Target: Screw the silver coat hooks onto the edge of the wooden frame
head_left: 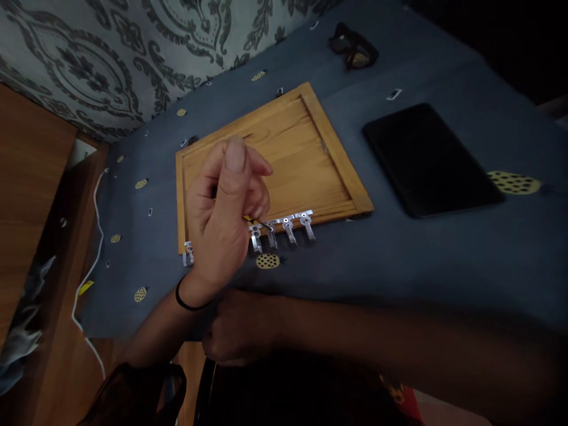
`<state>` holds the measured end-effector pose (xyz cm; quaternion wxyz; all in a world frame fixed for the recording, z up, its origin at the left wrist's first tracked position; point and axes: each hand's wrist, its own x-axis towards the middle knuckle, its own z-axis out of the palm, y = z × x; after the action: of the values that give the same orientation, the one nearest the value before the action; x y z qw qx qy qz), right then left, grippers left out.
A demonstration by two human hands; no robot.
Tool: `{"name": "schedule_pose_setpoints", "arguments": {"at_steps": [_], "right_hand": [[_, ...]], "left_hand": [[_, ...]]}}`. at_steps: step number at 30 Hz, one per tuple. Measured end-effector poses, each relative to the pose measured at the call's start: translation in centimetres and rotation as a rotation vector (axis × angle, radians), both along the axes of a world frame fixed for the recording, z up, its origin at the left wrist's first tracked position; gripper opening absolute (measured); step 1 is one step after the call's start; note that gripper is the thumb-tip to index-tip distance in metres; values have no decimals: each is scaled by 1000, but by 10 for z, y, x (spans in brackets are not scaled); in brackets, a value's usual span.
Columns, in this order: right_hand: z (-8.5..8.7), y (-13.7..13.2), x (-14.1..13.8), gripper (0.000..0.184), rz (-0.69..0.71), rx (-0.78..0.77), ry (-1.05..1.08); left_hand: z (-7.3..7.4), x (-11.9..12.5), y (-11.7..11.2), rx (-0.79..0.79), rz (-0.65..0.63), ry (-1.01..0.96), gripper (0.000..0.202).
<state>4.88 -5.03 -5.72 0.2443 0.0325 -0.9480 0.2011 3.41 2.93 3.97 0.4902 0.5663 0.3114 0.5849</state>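
My left hand [222, 207], with a black band at the wrist, is closed over the front edge of a framed wooden board [284, 148]. Out of its curled fingers comes a screwdriver [249, 219], of which a yellow-and-black bit and a thin shaft show. The shaft reaches a row of metal hooks [287, 229] with cross-head screws along the board's front edge. Another hook [188, 253] sits at the board's left corner. Below, my right hand [242, 331] is closed at the table's front edge in shadow; whether it holds anything is hidden.
A dark tablet [430, 160] lies right of the board, and dark glasses [354, 46] rest behind it. Blue pineapple-print cloth [355, 260] covers the table. A white cable [95, 204] runs down the left side, near a wooden cabinet [31, 177]. Patterned wall behind.
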Motion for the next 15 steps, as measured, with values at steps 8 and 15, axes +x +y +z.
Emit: {"name": "schedule_pose_setpoints", "arguments": {"at_steps": [8,15], "right_hand": [[0,2,-3,23,48,-7,-35],[-3,2,-5,25,46,-4,-17]], "left_hand": [[1,-2,-7,-39,-25,-5,38],[1,-4,-6,-37,-68,15,34]]}}
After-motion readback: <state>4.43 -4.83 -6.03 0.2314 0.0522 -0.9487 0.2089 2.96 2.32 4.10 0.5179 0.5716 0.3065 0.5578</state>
